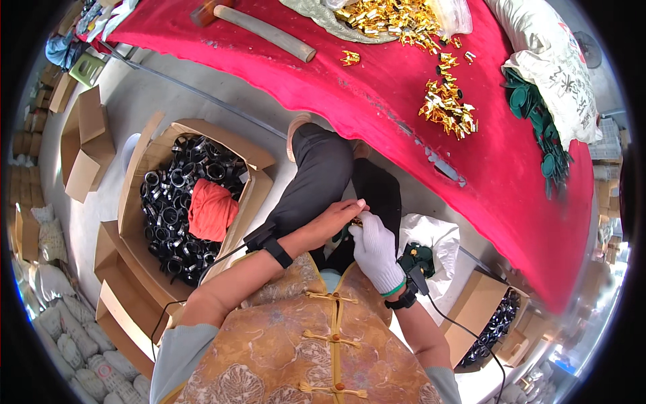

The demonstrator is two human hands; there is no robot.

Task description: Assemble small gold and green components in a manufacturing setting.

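My left hand (336, 221), bare, is closed against my right hand (377, 250), which wears a white knitted glove, above my lap. Between them shows a sliver of a small gold-coloured piece (357, 221); the fingers hide the rest of it. Something dark green sits just under the left palm, too covered to name. Close beside the right wrist, several dark green parts (416, 260) lie on a white bag (441, 236). Ahead on the red-covered table (323, 81) are loose gold metal clips (447, 111) and a larger heap of them (397, 17).
At left stands an open carton (259, 151) of black rings with a red cloth (212, 210) on top. A hammer (266, 32) lies on the table. Green round parts (538, 118) spill from a white sack (552, 54). Another carton (478, 303) of black parts is at right.
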